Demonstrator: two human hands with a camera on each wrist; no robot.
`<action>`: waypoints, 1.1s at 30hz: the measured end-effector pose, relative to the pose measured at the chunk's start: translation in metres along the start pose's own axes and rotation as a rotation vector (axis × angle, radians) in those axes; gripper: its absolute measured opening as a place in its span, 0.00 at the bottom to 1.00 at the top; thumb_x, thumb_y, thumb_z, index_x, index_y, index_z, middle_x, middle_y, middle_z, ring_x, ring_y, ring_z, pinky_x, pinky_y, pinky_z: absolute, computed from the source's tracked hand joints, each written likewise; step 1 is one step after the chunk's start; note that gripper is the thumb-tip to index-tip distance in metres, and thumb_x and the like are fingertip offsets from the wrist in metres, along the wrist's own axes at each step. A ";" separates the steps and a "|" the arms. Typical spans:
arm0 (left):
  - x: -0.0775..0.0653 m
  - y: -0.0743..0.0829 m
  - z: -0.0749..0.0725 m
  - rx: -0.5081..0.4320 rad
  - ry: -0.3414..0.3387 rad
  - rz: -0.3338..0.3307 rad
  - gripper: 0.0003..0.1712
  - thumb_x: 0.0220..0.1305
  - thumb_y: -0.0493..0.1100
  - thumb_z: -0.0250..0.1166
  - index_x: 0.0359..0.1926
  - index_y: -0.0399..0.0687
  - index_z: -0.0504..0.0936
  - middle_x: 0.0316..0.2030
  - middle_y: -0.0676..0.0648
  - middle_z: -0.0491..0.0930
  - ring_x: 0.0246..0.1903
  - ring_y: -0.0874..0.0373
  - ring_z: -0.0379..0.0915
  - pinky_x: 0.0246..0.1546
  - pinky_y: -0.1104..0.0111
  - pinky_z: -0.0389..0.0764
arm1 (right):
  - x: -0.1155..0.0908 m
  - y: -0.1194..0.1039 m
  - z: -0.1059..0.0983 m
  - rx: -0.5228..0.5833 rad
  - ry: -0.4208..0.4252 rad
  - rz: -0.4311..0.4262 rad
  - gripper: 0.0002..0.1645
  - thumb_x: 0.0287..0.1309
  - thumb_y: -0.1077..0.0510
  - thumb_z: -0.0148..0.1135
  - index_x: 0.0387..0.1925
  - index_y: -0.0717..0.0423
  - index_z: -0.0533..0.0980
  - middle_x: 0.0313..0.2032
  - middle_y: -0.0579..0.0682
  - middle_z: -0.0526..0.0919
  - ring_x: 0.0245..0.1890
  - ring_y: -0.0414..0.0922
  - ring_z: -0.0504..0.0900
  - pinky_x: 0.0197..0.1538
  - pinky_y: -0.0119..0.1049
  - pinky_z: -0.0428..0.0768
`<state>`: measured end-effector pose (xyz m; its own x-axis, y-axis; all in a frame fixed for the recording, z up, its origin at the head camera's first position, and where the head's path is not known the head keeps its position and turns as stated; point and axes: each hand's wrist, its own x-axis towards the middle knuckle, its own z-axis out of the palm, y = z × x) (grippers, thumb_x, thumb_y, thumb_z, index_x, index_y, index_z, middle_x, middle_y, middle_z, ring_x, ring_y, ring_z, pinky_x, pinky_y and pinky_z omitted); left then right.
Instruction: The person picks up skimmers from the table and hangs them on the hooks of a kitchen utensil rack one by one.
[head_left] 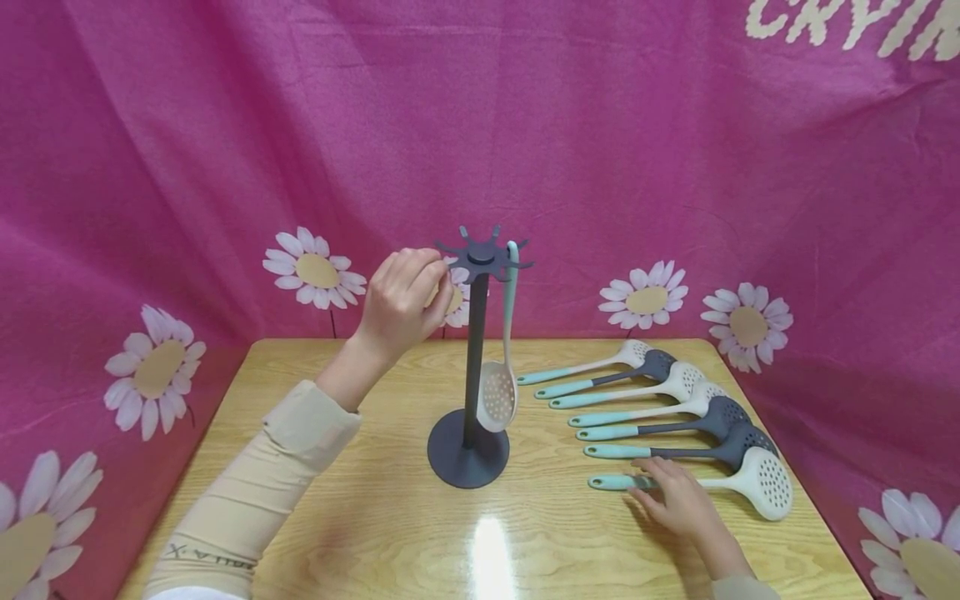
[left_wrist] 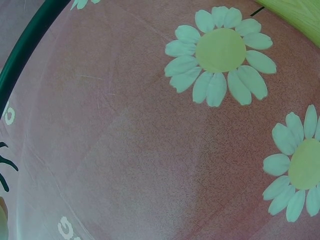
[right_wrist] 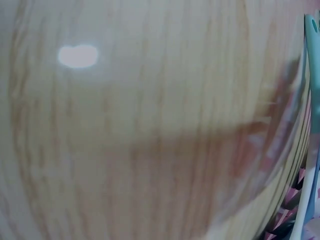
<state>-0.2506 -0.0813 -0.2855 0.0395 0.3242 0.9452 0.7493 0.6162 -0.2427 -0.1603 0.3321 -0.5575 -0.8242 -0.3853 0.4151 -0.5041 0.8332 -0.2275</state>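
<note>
A dark utensil rack [head_left: 476, 350] stands upright on a round base, with curved hooks fanning out at its top. My left hand [head_left: 405, 292] is raised to its left side, fingers bent, thumb and fingertips pinching at a hook. From the rack's right side hangs a white slotted spoon [head_left: 498, 396] with a mint handle. Low on the right, my right hand [head_left: 678, 496] has its thumb and fingers on either side of the handle of the nearest white skimmer [head_left: 768, 483], which lies on the table. In the right wrist view a mint handle [right_wrist: 312, 75] shows at the edge.
Several more white and dark slotted utensils [head_left: 675, 383] lie in a row beyond the right hand, handles pointing left and heads overlapping. The wooden table [head_left: 360, 517] is bounded by a magenta cloth [head_left: 480, 125] with printed daisies at the back and sides.
</note>
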 end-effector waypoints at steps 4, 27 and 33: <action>-0.001 0.000 0.000 0.001 -0.008 -0.004 0.06 0.55 0.34 0.58 0.27 0.32 0.77 0.27 0.38 0.77 0.25 0.48 0.72 0.26 0.63 0.76 | -0.003 0.003 0.003 -0.019 0.018 -0.041 0.20 0.36 0.58 0.73 0.37 0.56 0.78 0.34 0.49 0.79 0.35 0.47 0.78 0.38 0.46 0.76; 0.000 0.001 0.000 0.006 0.000 0.000 0.08 0.57 0.35 0.55 0.27 0.32 0.76 0.27 0.39 0.77 0.25 0.48 0.72 0.25 0.64 0.75 | 0.001 0.003 0.008 -0.070 -0.034 -0.025 0.20 0.31 0.68 0.72 0.33 0.53 0.79 0.29 0.43 0.77 0.30 0.45 0.77 0.33 0.43 0.75; 0.000 0.000 0.000 0.004 0.004 -0.001 0.10 0.58 0.36 0.54 0.27 0.32 0.76 0.27 0.39 0.77 0.25 0.48 0.72 0.26 0.64 0.75 | 0.003 0.001 0.007 -0.060 -0.059 -0.005 0.20 0.32 0.69 0.72 0.33 0.53 0.78 0.28 0.43 0.76 0.31 0.45 0.76 0.32 0.43 0.74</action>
<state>-0.2502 -0.0815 -0.2857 0.0411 0.3211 0.9462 0.7467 0.6193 -0.2426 -0.1649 0.3290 -0.5629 -0.8361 -0.4110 0.3634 -0.4937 0.8525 -0.1717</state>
